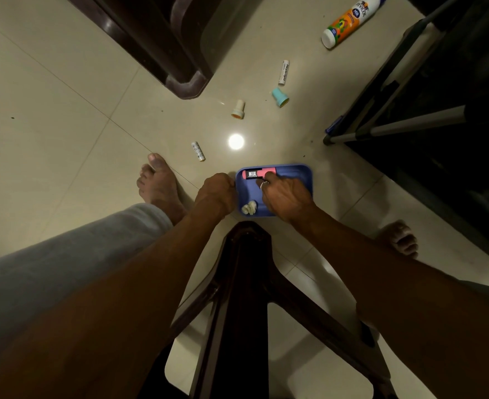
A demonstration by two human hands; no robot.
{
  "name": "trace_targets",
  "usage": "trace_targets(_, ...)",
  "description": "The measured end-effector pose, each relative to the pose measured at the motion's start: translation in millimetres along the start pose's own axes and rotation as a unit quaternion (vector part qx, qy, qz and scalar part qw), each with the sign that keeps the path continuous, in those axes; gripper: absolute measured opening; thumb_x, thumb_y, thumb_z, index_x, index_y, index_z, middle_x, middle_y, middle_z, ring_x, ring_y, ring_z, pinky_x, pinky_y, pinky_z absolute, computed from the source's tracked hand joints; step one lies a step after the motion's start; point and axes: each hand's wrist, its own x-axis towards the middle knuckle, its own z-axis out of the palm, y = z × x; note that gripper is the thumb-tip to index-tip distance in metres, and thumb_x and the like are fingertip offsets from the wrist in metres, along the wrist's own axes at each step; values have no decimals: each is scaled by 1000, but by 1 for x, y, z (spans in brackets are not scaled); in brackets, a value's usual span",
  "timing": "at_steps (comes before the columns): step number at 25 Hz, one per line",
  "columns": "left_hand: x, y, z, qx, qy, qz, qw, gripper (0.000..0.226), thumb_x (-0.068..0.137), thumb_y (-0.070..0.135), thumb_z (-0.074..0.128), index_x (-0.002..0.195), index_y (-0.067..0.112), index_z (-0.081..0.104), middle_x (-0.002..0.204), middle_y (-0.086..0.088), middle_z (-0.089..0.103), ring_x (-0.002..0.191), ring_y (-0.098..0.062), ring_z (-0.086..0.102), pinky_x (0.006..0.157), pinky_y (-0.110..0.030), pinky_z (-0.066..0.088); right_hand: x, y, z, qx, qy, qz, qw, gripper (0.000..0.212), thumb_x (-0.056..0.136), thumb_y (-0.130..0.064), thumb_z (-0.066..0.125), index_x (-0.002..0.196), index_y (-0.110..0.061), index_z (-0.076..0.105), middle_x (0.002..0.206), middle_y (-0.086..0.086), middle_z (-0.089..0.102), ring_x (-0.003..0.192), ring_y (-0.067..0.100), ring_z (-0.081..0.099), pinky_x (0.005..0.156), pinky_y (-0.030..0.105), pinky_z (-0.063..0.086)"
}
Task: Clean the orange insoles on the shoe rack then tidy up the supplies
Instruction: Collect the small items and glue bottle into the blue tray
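Five supplies lie loose on the tiled floor (65,110): a Fevicol bottle (352,20), a long white tube (284,72), a teal cap (280,97), a white cap (238,109) and a short white tube (198,151). The left hand (217,194) grips the left rim of the blue tray (303,171), and the right hand (286,197) reaches into it with fingers curled on the pink highlighter (256,173), near a pale wad (249,208). The orange insoles are not visible, and the shoe rack (410,125) at right is too dark to read. Likely risks: the round tubes roll when reached for, the short one sits near the bare left foot (158,182) and could be stepped on, and tilting the tray would spill its contents.
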Motion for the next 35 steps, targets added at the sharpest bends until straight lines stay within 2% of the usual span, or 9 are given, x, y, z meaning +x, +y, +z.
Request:
trace_targets(6,1,1,0,-1,0,-2,1000,30,98,22,59,122,5,61,113,-16,67,95,-32,68,91,-44,56,2,-3,1,19,-12,4,1000,47,93,-16,62,136,-13,44,127,11,53,87,22,60,62,31,43)
trace_targets(13,-2,3,-4,10,-5,-12,1000,31,99,19,58,125,2,57,116,-17,65,100,-33,66,93,-42,55,3,-2,-5,30,-7,-11,999,34,94,-17,58,127,-13,53,123,9,55,83,20,58,67,32,49)
trace_targets(16,-1,1,-9,24,19,-11,999,28,99,14,54,124,3,60,115,-16,66,96,-33,68,91,-45,56,3,-5,-14,-6,-23,-33,999,24,98,-16,52,119,-8,58,117,10,59,88,22,59,69,31,41)
trace_targets(19,2,-1,-17,-3,58,-17,998,27,97,12,52,121,5,62,110,-16,67,89,-32,69,85,-46,59,2,-6,-27,10,67,-44,997,22,95,-16,45,103,-8,63,105,11,62,86,26,61,63,33,38)
trace_targets(22,-5,11,-32,-5,87,-14,996,27,97,16,48,118,6,63,112,-17,67,87,-33,69,83,-46,60,8,-1,-38,10,171,-42,984,16,88,-21,55,84,-11,68,82,7,64,68,25,61,56,31,42)
trace_targets(26,-23,40,-61,-14,113,-56,992,38,99,16,44,131,-3,48,140,-11,53,114,-35,58,97,-39,47,29,22,-69,49,300,-13,953,19,81,-23,62,64,-17,54,62,2,53,46,22,52,43,25,36)
trace_targets(30,-8,21,-69,-22,161,-90,983,46,107,25,40,142,-3,39,145,-10,43,134,-39,41,102,-32,32,63,50,-98,12,323,10,946,17,83,-28,55,73,-15,61,70,6,60,53,27,60,48,26,39)
trace_targets(33,26,14,-63,-20,173,-77,982,32,97,28,52,118,4,60,114,-11,66,103,-33,64,89,-39,52,89,71,-112,40,285,93,953,32,93,-34,45,107,-14,65,109,10,64,84,31,67,66,35,51)
trace_targets(35,41,26,-61,-36,165,-51,984,27,94,24,56,113,6,63,105,-9,66,91,-26,63,79,-35,51,103,82,-117,78,282,154,944,39,98,-38,43,126,-15,58,124,11,58,97,32,64,76,37,48)
